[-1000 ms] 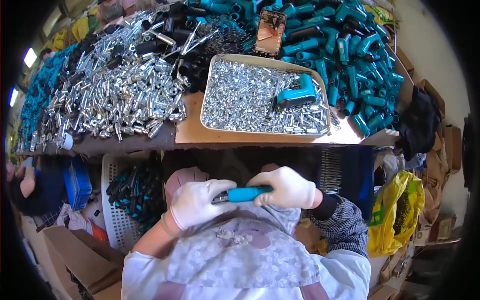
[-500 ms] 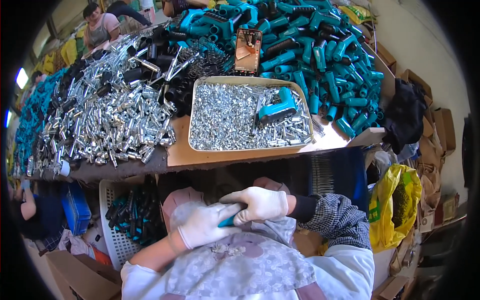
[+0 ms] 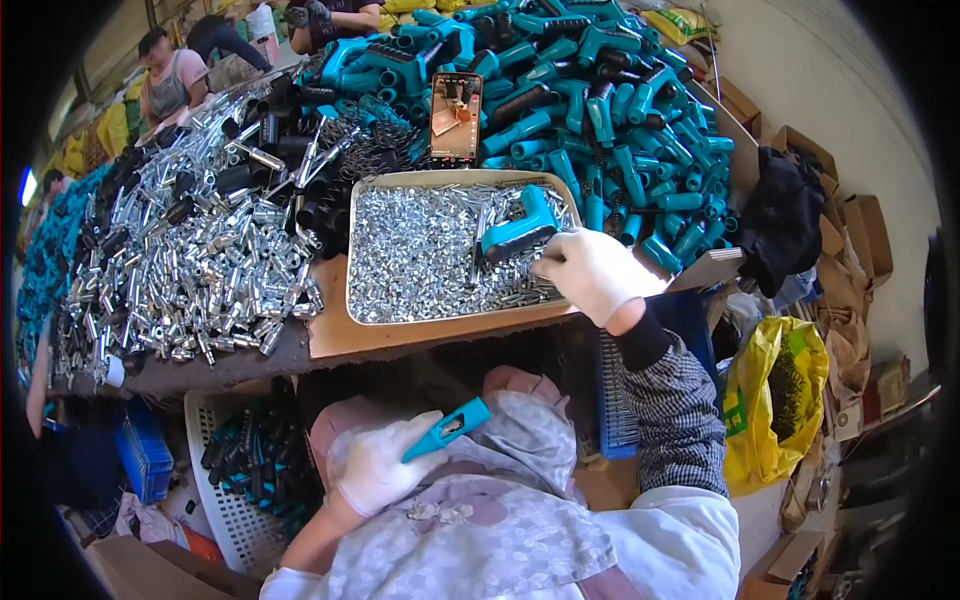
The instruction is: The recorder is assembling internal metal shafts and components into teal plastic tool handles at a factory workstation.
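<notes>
Over my lap my left hand [image 3: 380,465], in a white glove, is closed round a teal plastic tool housing [image 3: 450,428]. The housing has a slot in its side and points up to the right. My right hand [image 3: 598,275], gloved too, reaches over the right side of a cream tray [image 3: 352,285] with its fingers pinched together. Whatever may be between those fingertips is hidden. Small shiny metal parts [image 3: 410,250] fill the tray. On top of them, just left of my right hand, lies a teal and black pistol-shaped housing [image 3: 520,225].
Teal housings [image 3: 640,150] are piled behind the tray, with a phone [image 3: 455,118] propped before them. Metal cylinders [image 3: 210,270] heap up on the left. Below stand a white basket [image 3: 205,440] of dark and teal parts and a yellow bag [image 3: 765,420]. A person [image 3: 175,80] works at far left.
My hands have parted. My right hand has moved up and forward to the tray, while my left keeps the teal housing over my lap. The view has shifted slightly.
</notes>
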### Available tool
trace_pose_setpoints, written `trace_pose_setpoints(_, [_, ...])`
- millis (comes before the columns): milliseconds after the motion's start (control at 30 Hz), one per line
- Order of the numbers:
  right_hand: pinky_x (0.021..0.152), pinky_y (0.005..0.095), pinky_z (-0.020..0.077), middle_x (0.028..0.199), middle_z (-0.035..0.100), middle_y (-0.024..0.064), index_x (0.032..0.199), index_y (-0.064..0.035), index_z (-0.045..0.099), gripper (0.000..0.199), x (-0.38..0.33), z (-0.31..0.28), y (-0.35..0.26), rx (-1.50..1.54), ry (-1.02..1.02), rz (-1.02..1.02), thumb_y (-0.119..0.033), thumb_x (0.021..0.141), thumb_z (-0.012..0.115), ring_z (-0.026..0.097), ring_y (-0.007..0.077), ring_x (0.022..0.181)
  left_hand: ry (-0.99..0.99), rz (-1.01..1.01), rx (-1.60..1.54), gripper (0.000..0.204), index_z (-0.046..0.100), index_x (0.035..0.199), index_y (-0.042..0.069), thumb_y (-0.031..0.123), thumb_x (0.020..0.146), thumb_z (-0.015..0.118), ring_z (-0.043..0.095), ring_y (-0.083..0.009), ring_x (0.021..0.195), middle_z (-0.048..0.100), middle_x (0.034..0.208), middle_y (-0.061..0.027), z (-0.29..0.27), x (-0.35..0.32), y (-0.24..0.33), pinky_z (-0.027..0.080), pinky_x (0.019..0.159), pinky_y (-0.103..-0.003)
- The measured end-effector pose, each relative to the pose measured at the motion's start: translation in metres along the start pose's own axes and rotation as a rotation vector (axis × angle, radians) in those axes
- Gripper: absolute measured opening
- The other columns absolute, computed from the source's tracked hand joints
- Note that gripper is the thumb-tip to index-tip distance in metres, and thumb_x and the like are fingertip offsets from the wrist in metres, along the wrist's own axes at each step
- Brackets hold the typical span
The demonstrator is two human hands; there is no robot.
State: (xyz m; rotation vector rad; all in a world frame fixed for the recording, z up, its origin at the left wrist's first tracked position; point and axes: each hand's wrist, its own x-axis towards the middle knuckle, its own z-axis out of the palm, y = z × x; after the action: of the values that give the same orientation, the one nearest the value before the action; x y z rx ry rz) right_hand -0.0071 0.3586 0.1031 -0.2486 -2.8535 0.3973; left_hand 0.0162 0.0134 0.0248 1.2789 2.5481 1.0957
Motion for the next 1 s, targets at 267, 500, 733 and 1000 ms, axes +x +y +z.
trace_pose_setpoints(267, [0.073, 0.0471, 0.0559, 0.083, 0.072, 0.0178, 0.082, -0.0046, 0.072, 0.022, 0.001, 0.034, -0.001, -0.214, 0.041, 0.005, -0.026, 0.083, 0.066, 0.070, 0.0368, 0.078, -0.042, -0.046, 0.026, 0.050, 0.067, 0.125, 0.013, 0.032, 0.080, 0.080, 0.070, -0.0357, 0.078, 0.072, 0.093, -0.0144, -0.001, 0.007, 0.018, 0.056, 0.070, -0.042])
trace_pose_setpoints(500, [0.064, 0.0396, 0.0541, 0.075, 0.069, 0.0167, 0.085, -0.0018, 0.068, 0.014, -0.012, 0.027, -0.014, 0.103, 0.231, -0.078, -0.015, 0.083, 0.067, 0.070, 0.0316, 0.068, 0.046, 0.033, 0.063, 0.051, 0.065, 0.127, 0.014, 0.036, 0.082, 0.076, 0.070, -0.0346, 0.078, 0.072, 0.094, -0.0131, 0.002, 0.001, -0.004, 0.056, 0.068, -0.043])
trace_pose_setpoints(733, [0.072, 0.0318, 0.0535, 0.090, 0.066, 0.0108, 0.093, -0.0015, 0.068, 0.007, -0.075, 0.050, -0.085, 0.786, -0.203, -0.410, -0.003, 0.086, 0.070, 0.067, 0.0226, 0.079, -0.029, -0.025, 0.080, 0.047, 0.065, 0.121, 0.013, 0.035, 0.080, 0.075, 0.070, -0.0323, 0.074, 0.071, 0.088, -0.0123, -0.008, -0.001, -0.005, 0.055, 0.064, -0.043])
trace_pose_setpoints(1000, [0.078, 0.0305, 0.0536, 0.103, 0.066, 0.0116, 0.096, 0.0007, 0.068, 0.007, -0.088, 0.082, -0.078, 0.989, -0.221, -0.377, -0.003, 0.091, 0.066, 0.064, 0.0197, 0.088, -0.131, -0.062, 0.159, 0.044, 0.064, 0.120, 0.014, 0.038, 0.084, 0.072, 0.070, -0.0320, 0.075, 0.070, 0.086, -0.0111, -0.006, 0.002, -0.014, 0.055, 0.064, -0.044])
